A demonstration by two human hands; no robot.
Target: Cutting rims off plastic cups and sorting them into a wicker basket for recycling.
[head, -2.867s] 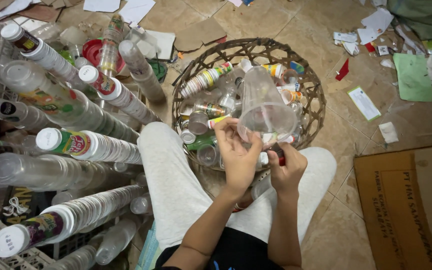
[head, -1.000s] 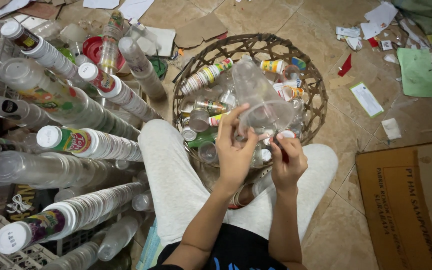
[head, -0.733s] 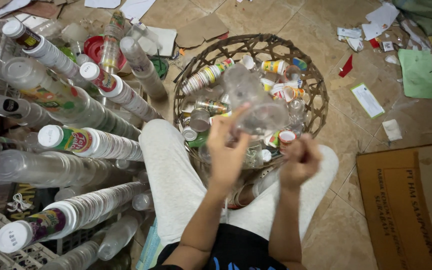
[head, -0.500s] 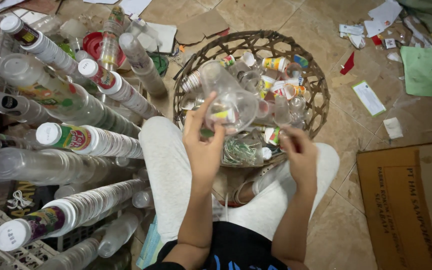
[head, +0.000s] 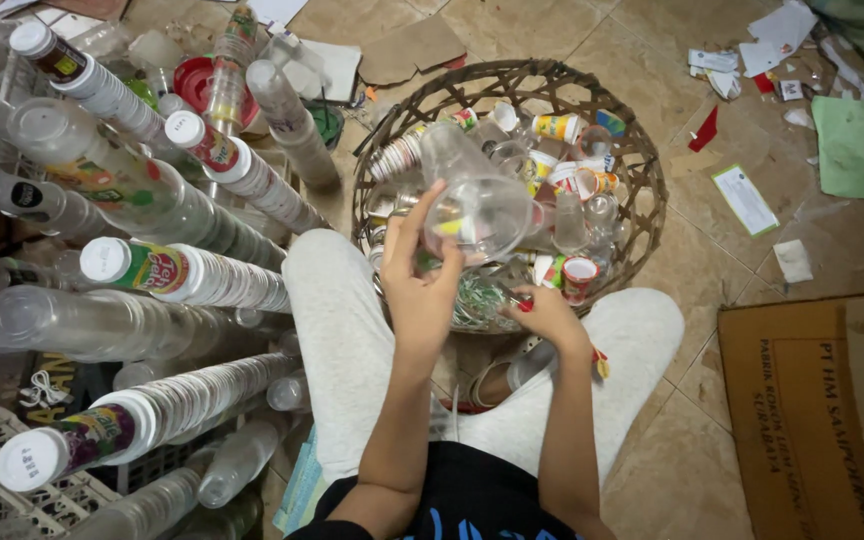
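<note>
Clear plastic cup in left hand; right hand perhaps pinches something red.

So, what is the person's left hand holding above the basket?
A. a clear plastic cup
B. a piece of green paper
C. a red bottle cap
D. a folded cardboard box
A: the left hand grips a clear plastic cup tilted over the woven basket, while the right hand is lower, at the basket's near edge.
</note>
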